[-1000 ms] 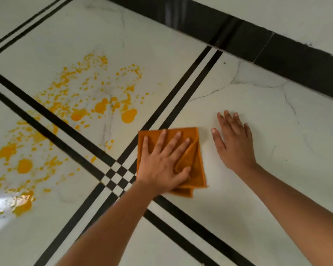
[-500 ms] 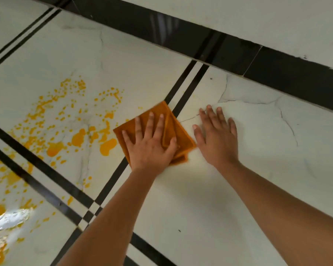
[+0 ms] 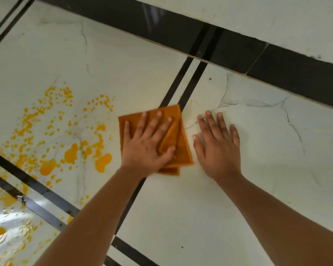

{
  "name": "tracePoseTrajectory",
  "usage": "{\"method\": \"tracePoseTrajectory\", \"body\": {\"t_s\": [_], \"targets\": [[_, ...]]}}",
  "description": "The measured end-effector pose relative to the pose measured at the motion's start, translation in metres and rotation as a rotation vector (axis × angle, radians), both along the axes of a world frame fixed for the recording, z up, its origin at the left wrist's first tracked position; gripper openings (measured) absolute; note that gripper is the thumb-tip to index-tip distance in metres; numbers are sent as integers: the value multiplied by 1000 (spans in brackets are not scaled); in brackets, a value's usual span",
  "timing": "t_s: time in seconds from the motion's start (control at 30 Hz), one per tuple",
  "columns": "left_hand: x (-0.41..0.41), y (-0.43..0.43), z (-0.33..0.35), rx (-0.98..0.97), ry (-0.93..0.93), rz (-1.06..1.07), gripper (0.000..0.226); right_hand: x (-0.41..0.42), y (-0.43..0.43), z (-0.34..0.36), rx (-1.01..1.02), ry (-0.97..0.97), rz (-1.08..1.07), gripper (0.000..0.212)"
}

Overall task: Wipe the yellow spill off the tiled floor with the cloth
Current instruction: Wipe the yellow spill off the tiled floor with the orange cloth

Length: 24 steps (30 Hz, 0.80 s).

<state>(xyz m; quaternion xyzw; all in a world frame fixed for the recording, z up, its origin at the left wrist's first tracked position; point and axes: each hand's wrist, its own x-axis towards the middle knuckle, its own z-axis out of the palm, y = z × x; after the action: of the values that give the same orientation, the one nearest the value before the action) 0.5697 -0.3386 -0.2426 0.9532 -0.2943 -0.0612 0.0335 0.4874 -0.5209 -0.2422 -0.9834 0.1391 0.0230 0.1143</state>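
Head view: left hand point(image 3: 144, 148) flat on the orange cloth point(image 3: 179, 129), fingers spread, palm pressing it onto the white tiled floor point(image 3: 210, 217). Grip is an open-palm press, nothing pinched, though the thumb lies over a raised fold near the cloth's right side. Cloth is folded, roughly square, lying across the double black inlay stripe point(image 3: 183, 87) that runs toward the wall. Edges look slightly motion-blurred.

Right hand point(image 3: 218, 148) just beside the cloth on its right, apart from it, palm down and open on bare tile, holding nothing. It sits near thin dark crack lines point(image 3: 258, 105) in the tile.

Yellow spill point(image 3: 71, 156) is left of the cloth: big blobs nearest, the closest blob point(image 3: 103, 162) just beside the left wrist, fine spatter further left and up. More yellow at bottom left past a second pair of black stripes point(image 3: 27, 181), with a wet glare patch point(image 3: 6, 217) there. Cloth not on the spill.

Black skirting band point(image 3: 181, 29) runs along the top.
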Motion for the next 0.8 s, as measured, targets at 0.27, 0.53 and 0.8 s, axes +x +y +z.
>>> {"method": "tracePoseTrajectory", "body": {"t_s": [0.27,0.53,0.8], "targets": [[-30,3,1,9,1,-109,69,2,-1,1,-12,-23,-5,59],[-59,-3,4,-20,21,104,69,1,0,-1,-29,-28,12,58],[-71,17,3,-7,52,174,70,0,-2,-1,-27,2,33,62]]}}
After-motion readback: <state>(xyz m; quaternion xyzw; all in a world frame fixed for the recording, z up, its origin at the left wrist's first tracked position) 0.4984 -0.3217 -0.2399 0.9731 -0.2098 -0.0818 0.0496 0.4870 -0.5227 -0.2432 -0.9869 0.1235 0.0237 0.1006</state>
